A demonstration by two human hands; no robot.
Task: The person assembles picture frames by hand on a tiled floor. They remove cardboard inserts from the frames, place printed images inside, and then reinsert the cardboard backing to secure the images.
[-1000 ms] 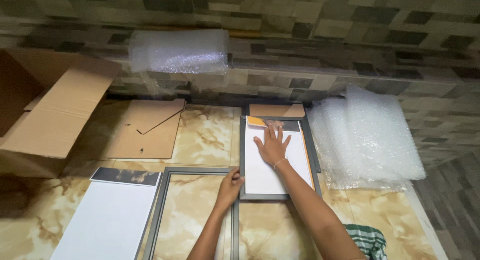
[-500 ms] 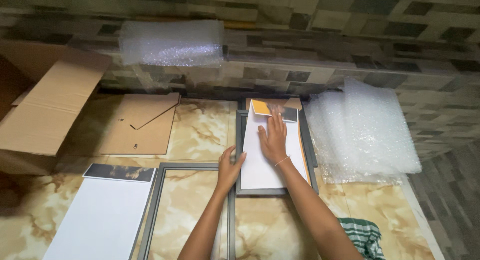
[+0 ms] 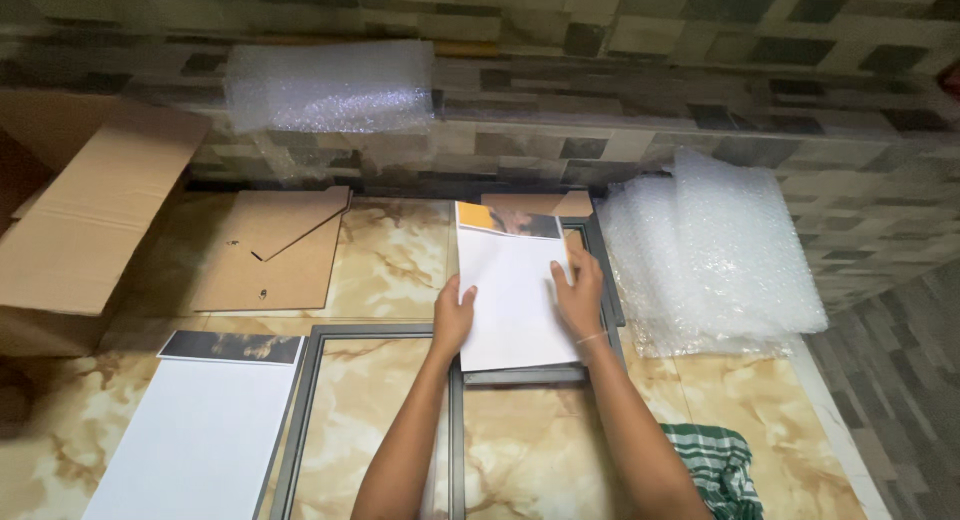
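Both hands grip white sheet (image 3: 512, 295): left hand (image 3: 453, 318) at its left edge, right hand (image 3: 579, 298) at right, over grey frame (image 3: 603, 280); likely seating it, next needs squaring edges

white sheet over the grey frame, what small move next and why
Probably nudge the white sheet slightly right and square it to the grey frame. The left hand and right hand grip its side edges, and it sits skewed, overhanging the frame's left side.
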